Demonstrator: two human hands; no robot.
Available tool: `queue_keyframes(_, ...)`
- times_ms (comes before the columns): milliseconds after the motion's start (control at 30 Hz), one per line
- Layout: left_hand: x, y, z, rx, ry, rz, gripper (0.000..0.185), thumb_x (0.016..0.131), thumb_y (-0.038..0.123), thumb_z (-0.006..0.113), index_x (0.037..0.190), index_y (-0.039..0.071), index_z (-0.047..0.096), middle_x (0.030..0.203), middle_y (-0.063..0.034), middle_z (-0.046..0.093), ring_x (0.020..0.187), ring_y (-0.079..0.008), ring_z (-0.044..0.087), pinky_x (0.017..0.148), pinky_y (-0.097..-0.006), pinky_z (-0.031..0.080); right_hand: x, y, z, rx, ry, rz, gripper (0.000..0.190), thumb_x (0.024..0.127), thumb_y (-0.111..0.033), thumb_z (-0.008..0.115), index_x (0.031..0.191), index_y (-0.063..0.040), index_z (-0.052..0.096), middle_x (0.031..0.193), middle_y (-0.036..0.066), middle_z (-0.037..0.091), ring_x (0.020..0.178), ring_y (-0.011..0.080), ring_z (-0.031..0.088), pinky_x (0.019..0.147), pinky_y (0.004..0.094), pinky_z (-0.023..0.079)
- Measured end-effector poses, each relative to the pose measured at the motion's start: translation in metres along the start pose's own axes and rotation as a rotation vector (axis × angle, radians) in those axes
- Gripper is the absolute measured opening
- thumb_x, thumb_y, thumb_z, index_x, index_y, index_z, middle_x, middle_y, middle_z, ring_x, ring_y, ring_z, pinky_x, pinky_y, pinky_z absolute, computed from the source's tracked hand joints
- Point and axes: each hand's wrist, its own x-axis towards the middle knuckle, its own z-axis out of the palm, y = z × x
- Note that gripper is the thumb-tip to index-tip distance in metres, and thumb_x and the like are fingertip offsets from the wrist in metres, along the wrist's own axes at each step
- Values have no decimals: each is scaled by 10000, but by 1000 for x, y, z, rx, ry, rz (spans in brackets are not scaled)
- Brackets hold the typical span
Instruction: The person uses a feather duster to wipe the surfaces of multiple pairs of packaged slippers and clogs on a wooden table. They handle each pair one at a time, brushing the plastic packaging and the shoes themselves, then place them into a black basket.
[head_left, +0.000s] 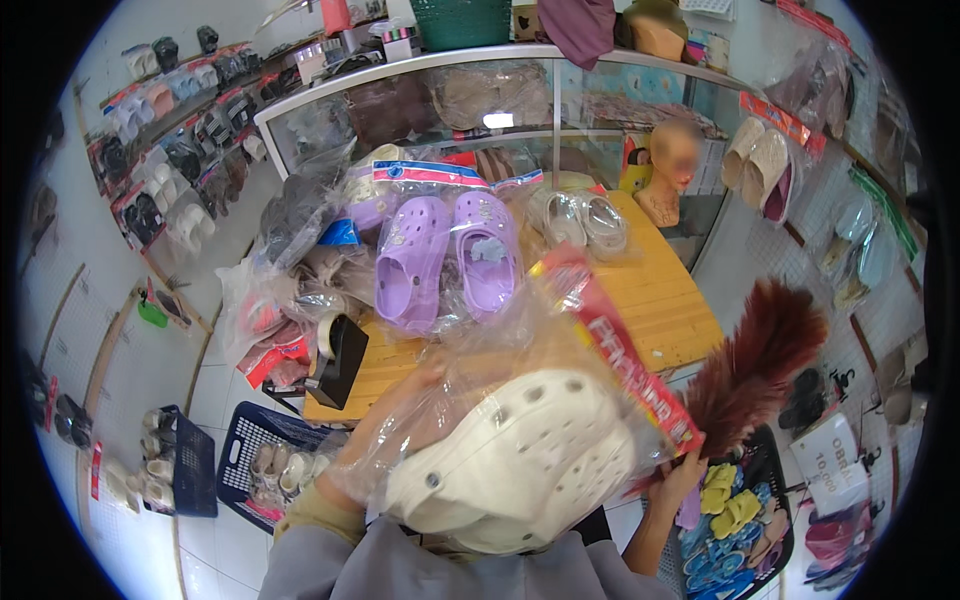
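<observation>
A pair of cream foam clogs (525, 457) in a clear plastic bag (480, 352) with a red printed header (622, 352) is held up close before me. My left hand (426, 375) grips the bag at its left side, its fingers blurred behind the film. In my right hand (679, 474) is a reddish-brown feather duster (757, 360); this hand also touches the header's lower corner. Beyond the bag, bagged purple foam clogs (450, 262) lie on a wooden table (660, 300). Grey-white clogs (577, 221) lie to their right.
A black tape dispenser (337, 367) stands at the table's left edge by bagged footwear (277, 315). Behind is a glass display case (555, 120) with a mannequin head (666, 172). Baskets of footwear sit on the floor, one blue (255, 427), one dark (780, 480).
</observation>
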Motion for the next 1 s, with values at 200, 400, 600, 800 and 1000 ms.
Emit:
queue_keyframes(200,142,32,3,-214,-191,181,471,891,286,404,1232,-39,395,1211,-179,495,1073,-289,510,961,-366,390,-4,-24,2,-7,115,-40,336,854,-328,590,1072,-111,455,748,20,468,449,90,394,374,204,330)
queue_keyframes(400,278,109,-29,-168,171,429,344,887,225,421,1142,-3,461,1112,-160,556,984,-286,547,908,-391,419,-10,-26,-20,-97,90,-19,492,845,-307,605,1230,-101,378,939,54,516,570,111,465,366,193,319)
queue_keyframes(600,224,114,-63,-14,216,545,386,894,203,455,1238,53,365,1301,-181,416,1166,-397,425,969,-489,371,-11,-22,-34,-134,27,-51,565,848,-280,602,1308,-138,305,911,64,537,474,100,424,340,184,277)
queue_keyframes(800,67,103,-92,170,-196,408,340,883,242,505,1184,98,440,1324,-208,386,1163,-388,444,936,-460,414,-11,0,-27,-254,-86,121,404,869,-272,569,1203,-89,434,1005,34,541,569,67,438,359,179,291)
queue_keyframes(1000,-135,99,-231,186,36,605,364,883,308,515,1176,98,464,1306,-179,420,1111,-334,504,868,-418,454,-20,24,-6,-316,-200,118,349,856,-319,592,1055,-55,480,709,26,472,443,62,354,359,180,268)
